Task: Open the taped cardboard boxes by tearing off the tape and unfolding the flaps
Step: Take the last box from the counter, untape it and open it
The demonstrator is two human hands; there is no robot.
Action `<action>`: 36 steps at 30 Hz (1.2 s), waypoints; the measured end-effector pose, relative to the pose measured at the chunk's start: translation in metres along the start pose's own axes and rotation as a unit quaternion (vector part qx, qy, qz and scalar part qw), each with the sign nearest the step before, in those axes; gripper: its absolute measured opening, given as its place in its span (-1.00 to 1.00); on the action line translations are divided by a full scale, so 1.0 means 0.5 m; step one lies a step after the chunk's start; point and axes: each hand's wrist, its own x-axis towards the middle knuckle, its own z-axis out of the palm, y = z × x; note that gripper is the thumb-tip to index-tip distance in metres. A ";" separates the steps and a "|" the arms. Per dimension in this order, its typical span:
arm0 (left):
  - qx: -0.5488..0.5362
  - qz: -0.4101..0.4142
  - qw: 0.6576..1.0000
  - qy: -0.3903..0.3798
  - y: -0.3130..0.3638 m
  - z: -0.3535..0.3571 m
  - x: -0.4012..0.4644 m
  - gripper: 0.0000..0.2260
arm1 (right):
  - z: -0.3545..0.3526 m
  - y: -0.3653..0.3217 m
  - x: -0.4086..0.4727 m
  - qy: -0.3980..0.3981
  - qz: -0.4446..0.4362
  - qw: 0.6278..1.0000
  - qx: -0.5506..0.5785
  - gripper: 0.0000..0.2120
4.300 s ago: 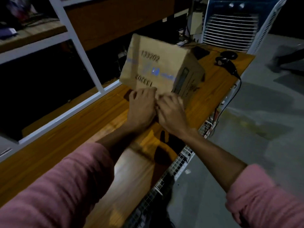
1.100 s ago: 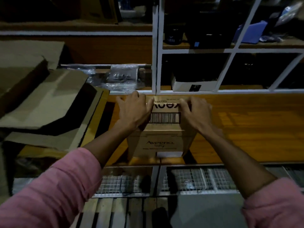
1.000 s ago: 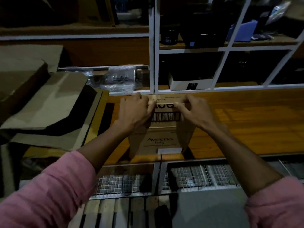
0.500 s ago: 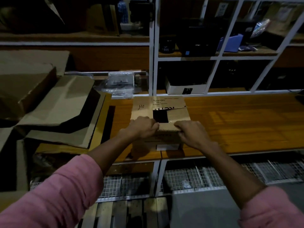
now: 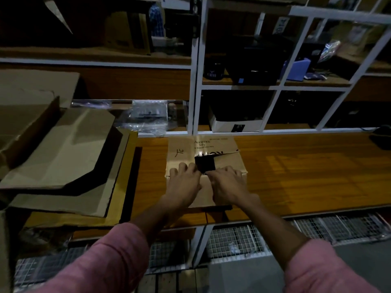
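A small brown cardboard box (image 5: 213, 144) printed "Aveeno" stands on the wooden bench (image 5: 306, 172), near its front edge. Its top shows a dark gap (image 5: 204, 164) at the centre seam, and the right flap edge lifts slightly. My left hand (image 5: 184, 178) rests on the near left part of the top, fingers curled at the gap's edge. My right hand (image 5: 227, 182) grips the near flap beside the gap. Glossy tape (image 5: 198, 154) runs along the seam towards the far side.
Flattened and opened cardboard boxes (image 5: 61, 153) pile up on the left of the bench. White shelving (image 5: 195, 81) stands behind, holding a clear plastic bag (image 5: 146, 117), a white box (image 5: 234, 123) and dark items. Wire mesh (image 5: 243, 240) lies below the bench front.
The box has been turned from lying with its barcode face up to standing top-up. Both hands slid from its far edge to the near flap, and a dark gap opened at the seam.
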 end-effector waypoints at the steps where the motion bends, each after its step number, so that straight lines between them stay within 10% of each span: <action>1: -0.005 0.002 1.000 0.008 -0.002 0.008 -0.006 -0.64 | 0.004 -0.002 0.000 0.005 0.006 1.000 -0.001 -0.55; 23: -0.079 0.055 0.990 0.103 -0.047 0.046 0.016 -0.86 | 0.041 0.012 0.030 0.069 0.050 0.994 0.072 -0.69; 36: 0.111 0.196 0.973 0.054 -0.065 -0.005 0.050 -0.49 | 0.031 0.033 0.041 0.023 0.008 0.999 0.042 -0.64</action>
